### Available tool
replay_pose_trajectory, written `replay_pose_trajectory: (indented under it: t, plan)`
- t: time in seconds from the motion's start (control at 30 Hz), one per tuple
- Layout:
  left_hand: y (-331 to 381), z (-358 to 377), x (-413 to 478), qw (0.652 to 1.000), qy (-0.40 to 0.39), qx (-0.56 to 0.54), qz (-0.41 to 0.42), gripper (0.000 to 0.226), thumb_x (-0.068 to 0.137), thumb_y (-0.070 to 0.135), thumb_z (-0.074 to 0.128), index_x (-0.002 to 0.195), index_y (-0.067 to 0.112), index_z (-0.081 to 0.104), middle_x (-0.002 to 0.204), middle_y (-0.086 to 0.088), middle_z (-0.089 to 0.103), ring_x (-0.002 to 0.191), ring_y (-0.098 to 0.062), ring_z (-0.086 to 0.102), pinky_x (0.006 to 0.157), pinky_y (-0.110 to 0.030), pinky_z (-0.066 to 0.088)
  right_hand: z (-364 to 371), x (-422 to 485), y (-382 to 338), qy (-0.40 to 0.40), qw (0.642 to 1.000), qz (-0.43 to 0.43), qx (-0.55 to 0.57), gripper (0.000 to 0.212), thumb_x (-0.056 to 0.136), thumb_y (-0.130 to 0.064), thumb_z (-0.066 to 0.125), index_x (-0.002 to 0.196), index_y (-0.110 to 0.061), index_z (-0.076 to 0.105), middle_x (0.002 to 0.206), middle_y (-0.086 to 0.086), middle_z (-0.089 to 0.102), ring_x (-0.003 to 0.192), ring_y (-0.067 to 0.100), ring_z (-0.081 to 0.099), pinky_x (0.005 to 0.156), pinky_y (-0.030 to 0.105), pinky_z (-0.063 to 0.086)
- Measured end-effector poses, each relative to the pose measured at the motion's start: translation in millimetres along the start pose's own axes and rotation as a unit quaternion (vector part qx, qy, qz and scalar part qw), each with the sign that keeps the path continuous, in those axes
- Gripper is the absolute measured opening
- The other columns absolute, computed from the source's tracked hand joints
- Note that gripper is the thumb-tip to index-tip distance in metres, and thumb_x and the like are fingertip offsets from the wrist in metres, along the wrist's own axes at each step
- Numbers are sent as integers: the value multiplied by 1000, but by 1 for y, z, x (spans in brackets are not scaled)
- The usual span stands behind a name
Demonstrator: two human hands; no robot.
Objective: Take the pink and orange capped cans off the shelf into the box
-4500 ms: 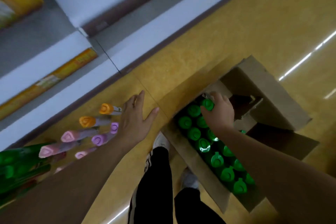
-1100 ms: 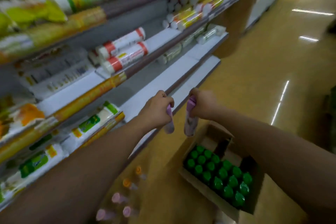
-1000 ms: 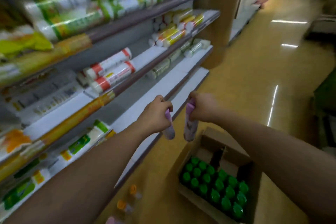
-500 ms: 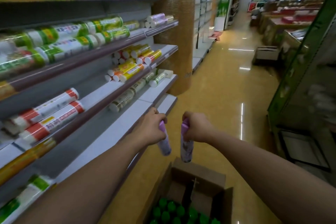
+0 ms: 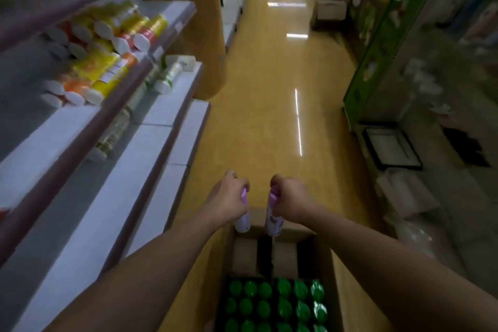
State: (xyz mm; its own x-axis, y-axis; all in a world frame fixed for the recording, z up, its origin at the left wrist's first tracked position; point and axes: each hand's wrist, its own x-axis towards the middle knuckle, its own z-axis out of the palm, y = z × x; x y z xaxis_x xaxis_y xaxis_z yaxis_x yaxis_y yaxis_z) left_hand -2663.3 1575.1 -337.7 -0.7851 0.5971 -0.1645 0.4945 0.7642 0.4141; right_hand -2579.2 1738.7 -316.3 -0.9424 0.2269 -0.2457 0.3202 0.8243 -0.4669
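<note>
Left hand (image 5: 229,201): curled round the top of a purple can (image 5: 242,219), grip clamped on it, can hanging base down.
Right hand (image 5: 289,201): curled round the top of a second purple can (image 5: 273,219), grip clamped on it, base down as well.
Purple cans: two, one per hand, held side by side, near each other but apart, in the air over the far end of the cardboard box (image 5: 336,264).
Cardboard box: on the floor (image 5: 269,116) below the forearms, flaps open; far part bare cardboard with a dark slot in the middle, near part packed with green caps (image 5: 283,302).
Green caps: six across in rows, three rows in view, the lowest cut off by the frame edge; exact total cannot be told.
Left side: shelves (image 5: 151,143) in white tiers just beside the left forearm; stacked yellow and orange cans (image 5: 107,62) lying on their sides on a higher tier, white ends outward, too blurred to count; one green-and-white can (image 5: 168,78) lying a tier lower.
Right side: green panel (image 5: 382,35) standing upright along the aisle, with a dark-framed tray (image 5: 390,147) low behind it.
Ahead: aisle floor with bright light streaks; another cardboard box (image 5: 330,8) standing far down it, well apart from the hands.
In the way: nothing between the purple cans and the shelves but air; box directly beneath.
</note>
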Motion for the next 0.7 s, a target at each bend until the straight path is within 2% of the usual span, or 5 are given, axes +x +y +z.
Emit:
replay_pose_trajectory:
  t: [0.2, 0.37, 0.53, 0.63, 0.7]
  plan:
    - [-59, 83, 50, 996, -83, -36, 1, 27, 79, 11, 68, 103, 21, 61, 106, -2, 40, 92, -27, 54, 74, -34, 48, 82, 56, 37, -38, 996, 75, 31, 33, 88, -18, 67, 118, -14, 54, 106, 5, 58, 90, 20, 54, 75, 34, 49]
    - [-108, 205, 73, 992, -103, -67, -41, 27, 80, 13, 70, 105, 20, 65, 111, -5, 50, 101, -28, 53, 82, -39, 51, 193, 93, 94, -79, 991, 94, 56, 40, 79, -12, 73, 115, -17, 55, 106, 6, 59, 98, 27, 58, 81, 38, 50]
    - [-154, 337, 84, 981, -148, -100, -74, 33, 67, 11, 75, 98, 19, 67, 103, -5, 50, 94, -33, 57, 83, -43, 54, 312, 111, 161, -108, 986, 104, 71, 44, 76, -15, 75, 117, -15, 57, 111, 9, 57, 99, 29, 57, 82, 37, 49]
    - [-172, 393, 80, 977, -164, -110, -81, 35, 72, 8, 75, 105, 16, 68, 108, -6, 52, 96, -30, 57, 86, -43, 52, 375, 112, 197, -129, 982, 108, 81, 45, 76, -15, 76, 117, -16, 56, 110, 7, 56, 96, 28, 58, 82, 40, 52]
    - [-183, 423, 79, 973, -183, -110, -88, 42, 74, 5, 76, 114, 15, 67, 115, -4, 52, 101, -25, 57, 89, -37, 50, 409, 112, 216, -141, 981, 114, 75, 47, 78, -15, 77, 120, -17, 55, 109, 5, 54, 96, 27, 58, 79, 36, 51]
